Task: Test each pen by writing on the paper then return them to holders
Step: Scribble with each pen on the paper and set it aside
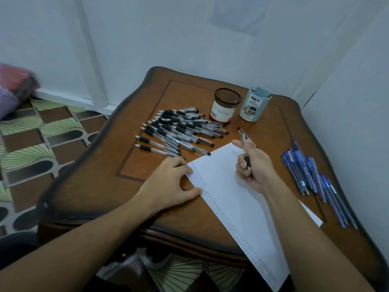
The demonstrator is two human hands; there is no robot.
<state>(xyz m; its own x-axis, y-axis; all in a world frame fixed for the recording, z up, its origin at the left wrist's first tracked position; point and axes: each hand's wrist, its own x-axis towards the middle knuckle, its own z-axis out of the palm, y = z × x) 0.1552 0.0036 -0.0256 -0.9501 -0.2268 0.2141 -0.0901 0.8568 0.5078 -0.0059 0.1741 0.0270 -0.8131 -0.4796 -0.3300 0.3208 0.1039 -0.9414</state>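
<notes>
Black-grip pen (242, 139) in curled right hand (257, 167), axis near-far, tip toward person; left hand (168, 182) flat on paper (227, 192) edge.

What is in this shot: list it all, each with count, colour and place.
table: one, brown, room corner.
paper: one, white, table front.
mesh holder: one, dark, table back.
DIY holder: one, pale blue, beside mesh holder.
clear pens: uncounted pile, black grips, left of mesh holder.
blue pens: uncounted bunch, blue, table's right edge.
held pen: one, black grip, above paper.
left hand: one, on paper's left edge.
right hand: one, over paper, grips held pen.
</notes>
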